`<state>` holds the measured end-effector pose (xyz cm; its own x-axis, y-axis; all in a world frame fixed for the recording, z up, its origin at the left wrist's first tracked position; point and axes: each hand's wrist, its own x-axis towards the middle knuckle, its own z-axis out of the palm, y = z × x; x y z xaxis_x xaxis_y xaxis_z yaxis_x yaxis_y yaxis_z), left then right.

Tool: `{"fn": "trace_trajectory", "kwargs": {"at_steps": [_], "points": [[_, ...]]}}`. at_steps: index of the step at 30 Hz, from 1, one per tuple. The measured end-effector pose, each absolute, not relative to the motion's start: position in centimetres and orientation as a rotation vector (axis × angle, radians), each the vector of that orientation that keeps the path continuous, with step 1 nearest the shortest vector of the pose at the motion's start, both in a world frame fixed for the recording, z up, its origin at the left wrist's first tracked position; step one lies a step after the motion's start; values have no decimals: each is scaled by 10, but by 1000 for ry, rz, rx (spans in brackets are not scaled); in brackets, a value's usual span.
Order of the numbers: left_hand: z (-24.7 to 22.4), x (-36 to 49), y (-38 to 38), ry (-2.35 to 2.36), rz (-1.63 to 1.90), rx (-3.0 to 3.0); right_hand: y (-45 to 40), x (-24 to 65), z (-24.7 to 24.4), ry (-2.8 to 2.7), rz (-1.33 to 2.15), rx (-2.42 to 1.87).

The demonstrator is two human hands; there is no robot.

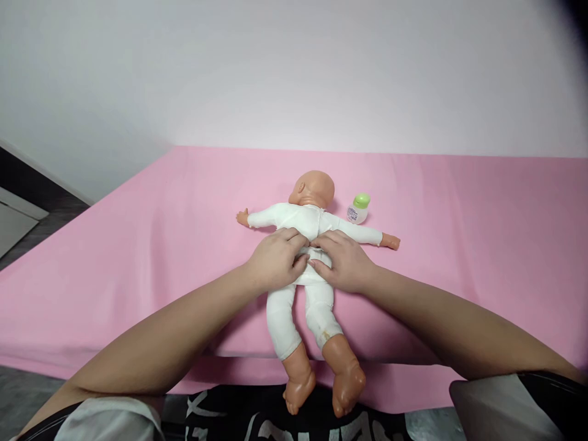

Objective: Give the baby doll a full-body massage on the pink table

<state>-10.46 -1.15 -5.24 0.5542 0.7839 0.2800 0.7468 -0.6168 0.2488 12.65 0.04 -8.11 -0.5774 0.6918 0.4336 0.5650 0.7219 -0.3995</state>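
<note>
A baby doll (316,275) with a white cloth body lies on its front, its bald head at the far end turned to the left and its arms spread wide. On the left of its lower back rests my left hand (280,258), and my right hand (344,260) lies opposite on the right. Both hands touch the white cloth with slightly bent fingers pointing inward, fingertips nearly meeting at the middle. Each thumb is apart from the fingers, and neither hand grips anything visible. My palms hide the sides of the doll's waist.
A small clear bottle (357,213) with a green cap stands beyond the doll's right-side arm. The pink cloth (184,202) covers the table, with a pale wall (294,73) behind it. The doll's feet extend over the near edge, close to my dark shirt.
</note>
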Motion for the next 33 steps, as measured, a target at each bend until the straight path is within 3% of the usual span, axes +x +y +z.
{"fn": "trace_trajectory", "kwargs": {"at_steps": [8,13,21,28,33], "points": [[-56,-105,-16,1302,794,2812,-3,127,-84,-2234,83,-945],[-54,-109,-6,1288,633,2608,5,130,-83,-2326,276,-991],[-44,-113,-3,1339,719,2485,11,132,-76,-2204,537,-887],[-58,-104,-8,1328,920,2847,8,127,-87,-2139,100,-945],[-59,-103,-5,1274,721,2825,12,126,-90,-2271,233,-978]]}}
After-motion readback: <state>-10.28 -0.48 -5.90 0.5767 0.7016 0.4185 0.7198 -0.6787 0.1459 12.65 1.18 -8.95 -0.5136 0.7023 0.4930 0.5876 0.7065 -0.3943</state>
